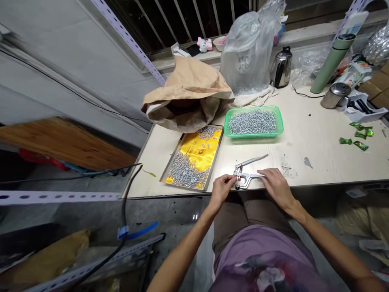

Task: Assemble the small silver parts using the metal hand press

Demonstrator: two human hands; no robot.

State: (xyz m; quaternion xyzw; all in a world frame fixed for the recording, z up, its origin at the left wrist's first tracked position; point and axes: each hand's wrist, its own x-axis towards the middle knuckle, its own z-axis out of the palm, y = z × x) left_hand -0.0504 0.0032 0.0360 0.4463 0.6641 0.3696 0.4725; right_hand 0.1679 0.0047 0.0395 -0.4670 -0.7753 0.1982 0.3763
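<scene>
Closest to us, the left hand (222,188) has its thumb and fingers drawn narrow at the head of a pair of silver pliers (248,177), and the right hand (277,187) holds the end of its lower handle. The pliers lie between both hands at the near edge of the table (328,134), the upper handle spread away from the lower. The left fingertips cover part of the head, so whether they pinch a small piece there we cannot say for certain.

Just left of the left hand we see a shallow tray (214,162) with yellow cloth (200,158) and loose metal pieces. Beyond the hands stands a green basket (253,136) filled with similar pieces. A grey scrap (308,162) lies right of the right hand, with green-wrapped sweets (360,145) farther out.

Past the tray, a brown paper bag (188,83) overhangs and hides its far end; the bag's inside is dark to us. Behind the basket, a cloudy plastic bag (246,52) blurs its contents, beside a steel kettle (282,67). Far right of the hands stand a metal cup (336,95) and green flask (332,65); a cardboard box (377,85) is cut off by our view.
</scene>
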